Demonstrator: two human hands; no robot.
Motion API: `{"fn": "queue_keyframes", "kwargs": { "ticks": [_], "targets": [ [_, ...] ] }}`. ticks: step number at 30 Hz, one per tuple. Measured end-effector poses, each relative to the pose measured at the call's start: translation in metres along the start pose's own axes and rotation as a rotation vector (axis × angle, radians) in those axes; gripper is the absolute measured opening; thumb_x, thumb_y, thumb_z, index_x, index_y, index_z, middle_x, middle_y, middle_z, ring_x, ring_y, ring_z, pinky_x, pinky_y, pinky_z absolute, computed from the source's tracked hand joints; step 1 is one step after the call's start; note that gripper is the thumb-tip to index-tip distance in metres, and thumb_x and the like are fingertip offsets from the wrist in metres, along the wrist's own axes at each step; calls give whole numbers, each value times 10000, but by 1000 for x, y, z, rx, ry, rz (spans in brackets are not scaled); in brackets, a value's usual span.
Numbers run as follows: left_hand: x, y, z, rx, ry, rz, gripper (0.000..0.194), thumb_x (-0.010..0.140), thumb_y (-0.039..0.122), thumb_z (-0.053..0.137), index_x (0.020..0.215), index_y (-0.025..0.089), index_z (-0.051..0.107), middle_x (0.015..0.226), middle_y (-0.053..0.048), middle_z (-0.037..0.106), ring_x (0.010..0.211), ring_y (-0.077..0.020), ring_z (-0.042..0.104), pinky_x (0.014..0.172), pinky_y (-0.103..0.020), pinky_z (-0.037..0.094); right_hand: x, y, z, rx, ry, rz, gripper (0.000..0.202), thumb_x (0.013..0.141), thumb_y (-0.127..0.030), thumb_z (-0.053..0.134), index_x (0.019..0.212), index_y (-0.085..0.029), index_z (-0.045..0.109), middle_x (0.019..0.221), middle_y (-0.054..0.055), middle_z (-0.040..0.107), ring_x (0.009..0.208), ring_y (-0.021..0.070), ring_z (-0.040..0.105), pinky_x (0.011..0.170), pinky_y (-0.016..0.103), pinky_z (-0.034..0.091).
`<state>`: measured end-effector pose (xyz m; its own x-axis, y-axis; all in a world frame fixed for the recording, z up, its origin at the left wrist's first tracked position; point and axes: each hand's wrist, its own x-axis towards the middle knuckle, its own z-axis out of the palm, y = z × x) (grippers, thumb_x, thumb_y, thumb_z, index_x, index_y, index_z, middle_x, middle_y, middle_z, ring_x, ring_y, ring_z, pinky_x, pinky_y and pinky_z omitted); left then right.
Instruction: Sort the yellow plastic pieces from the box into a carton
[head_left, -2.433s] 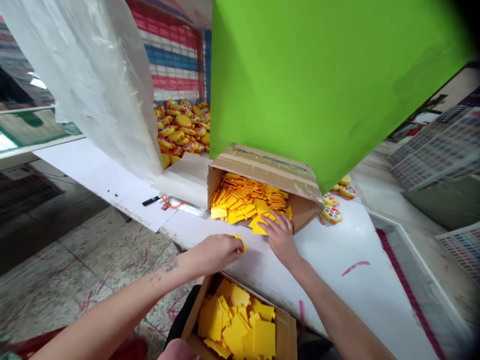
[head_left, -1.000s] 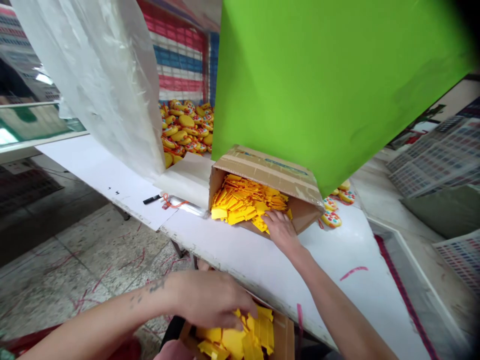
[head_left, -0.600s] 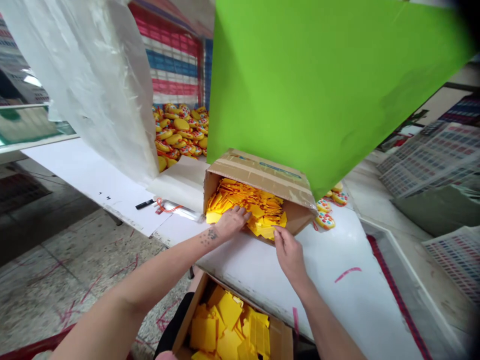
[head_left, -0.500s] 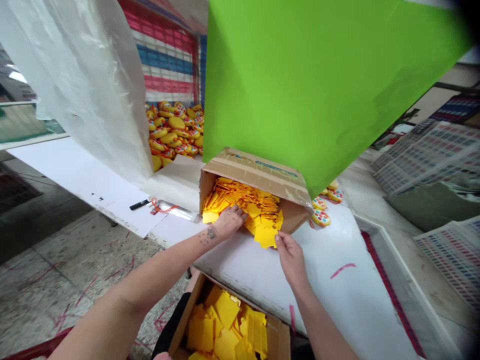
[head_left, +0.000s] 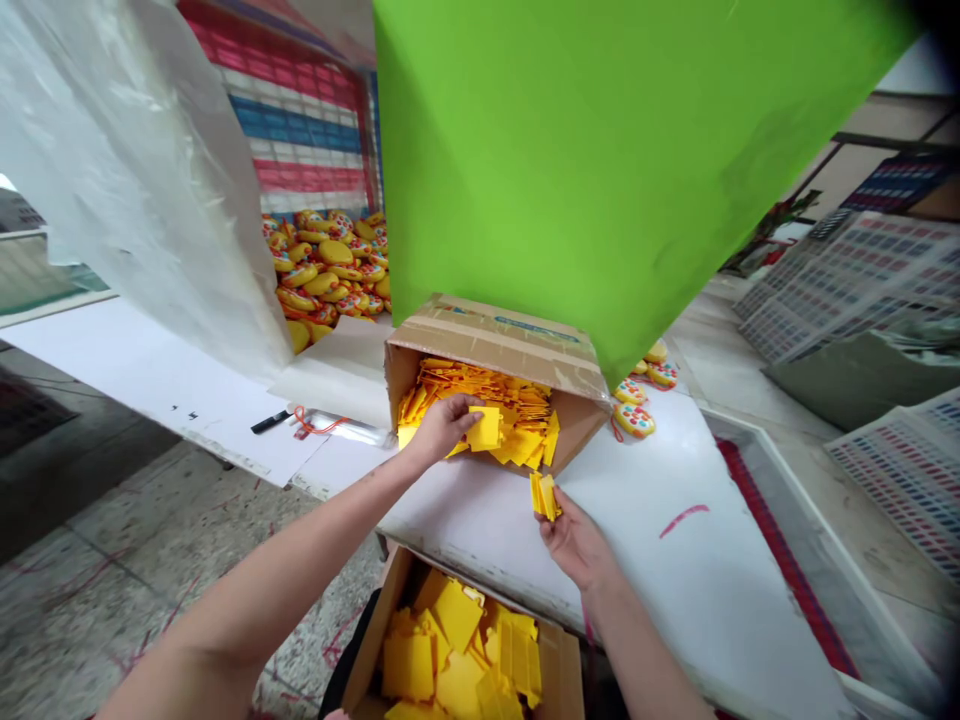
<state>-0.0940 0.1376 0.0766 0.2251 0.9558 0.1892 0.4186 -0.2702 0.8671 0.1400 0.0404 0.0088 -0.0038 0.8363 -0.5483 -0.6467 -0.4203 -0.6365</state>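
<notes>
My left hand (head_left: 442,428) pinches a flat yellow piece (head_left: 485,428) with notched edges in front of the mouth of a cardboard box (head_left: 495,345) lying on its side. Many similar yellow pieces (head_left: 517,445) fill that box. To the right and nearer to me, my right hand (head_left: 574,540) is closed on a small stack of yellow pieces (head_left: 544,497), held above the white table (head_left: 637,530). Below the table edge, a second cardboard box (head_left: 561,670) holds larger-looking yellow pieces (head_left: 461,650) in loose stacks.
Behind the box stands a large green panel (head_left: 540,170). Yellow spotted oval items (head_left: 330,265) are heaped at the back left, with several more (head_left: 634,418) right of the box. A black marker (head_left: 270,422) lies on the left. Clear plastic sheeting (head_left: 150,180) hangs at left.
My left hand has lifted from the pile with a yellow piece pinched in it. The right hand has drawn back slightly toward me and turned its yellow pieces edge-on, showing a stack.
</notes>
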Motion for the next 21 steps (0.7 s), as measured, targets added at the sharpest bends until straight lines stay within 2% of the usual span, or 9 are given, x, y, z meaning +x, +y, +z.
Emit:
{"fn": "queue_keyframes", "kwargs": {
  "ticks": [5, 7, 9, 11, 12, 13, 15, 18, 21],
  "targets": [
    [-33, 30, -22, -407, -241, -196, 376, 786, 405, 656, 1042, 134, 609, 718, -3, 614, 543, -101, 544, 488, -206, 461, 2, 1, -3, 114, 8, 22, 68, 890, -153, 587, 873, -176, 648, 678, -24, 719, 495, 84, 645, 386, 128, 496],
    [-54, 46, -34, -387, -407, -188, 377, 797, 420, 650, 1052, 144, 623, 723, 9, 613, 555, -91, 539, 510, -197, 458, 2, 1, -5, 131, 5, 28, 77, 895, -151, 577, 881, -164, 652, 684, -10, 722, 487, 86, 640, 384, 132, 496],
    [-73, 62, -45, -304, -671, -142, 364, 824, 414, 632, 1093, 169, 637, 749, 10, 636, 596, -96, 563, 555, -195, 463, 1, 1, -5, 137, -4, 31, 68, 889, -159, 589, 888, -155, 657, 672, -1, 717, 478, 89, 632, 387, 142, 499],
    [-85, 72, -50, -149, -897, -38, 352, 826, 397, 646, 1115, 196, 657, 828, -9, 682, 709, -127, 619, 645, -204, 477, 1, 1, -6, 142, -13, 26, 38, 865, -172, 629, 885, -159, 658, 661, -9, 707, 485, 90, 628, 393, 144, 498],
    [-87, 73, -49, -48, -942, 23, 342, 826, 384, 653, 1117, 204, 667, 887, -24, 703, 781, -149, 640, 695, -211, 477, 0, 1, -6, 142, -13, 22, 38, 847, -178, 654, 882, -164, 657, 661, -14, 704, 490, 89, 627, 393, 142, 493],
    [-85, 72, -46, 62, -928, 80, 326, 829, 367, 653, 1112, 207, 677, 940, -40, 714, 840, -169, 650, 733, -218, 474, 0, 1, -6, 141, -13, 21, 56, 828, -182, 678, 878, -166, 657, 662, -17, 701, 494, 88, 625, 391, 138, 485],
    [-74, 63, -34, 288, -761, 144, 275, 856, 319, 616, 1095, 202, 686, 993, -61, 720, 875, -188, 660, 756, -231, 471, -1, 1, -5, 128, -6, 22, 92, 795, -188, 718, 860, -167, 656, 655, -18, 695, 489, 82, 615, 386, 128, 465],
    [-45, 39, -11, 612, -468, 174, 227, 896, 245, 532, 1058, 206, 685, 971, -56, 723, 870, -192, 667, 745, -246, 483, -8, 1, -2, 91, -9, 18, 153, 744, -214, 773, 829, -171, 654, 644, -25, 682, 472, 76, 591, 370, 126, 430],
    [-15, 16, 10, 777, -318, 216, 239, 908, 198, 484, 1051, 170, 674, 948, -91, 709, 913, -220, 656, 769, -282, 496, -29, 1, 3, 38, -61, -12, 224, 696, -261, 820, 823, -178, 656, 702, -17, 684, 499, 80, 579, 372, 141, 403]
  ]
}}
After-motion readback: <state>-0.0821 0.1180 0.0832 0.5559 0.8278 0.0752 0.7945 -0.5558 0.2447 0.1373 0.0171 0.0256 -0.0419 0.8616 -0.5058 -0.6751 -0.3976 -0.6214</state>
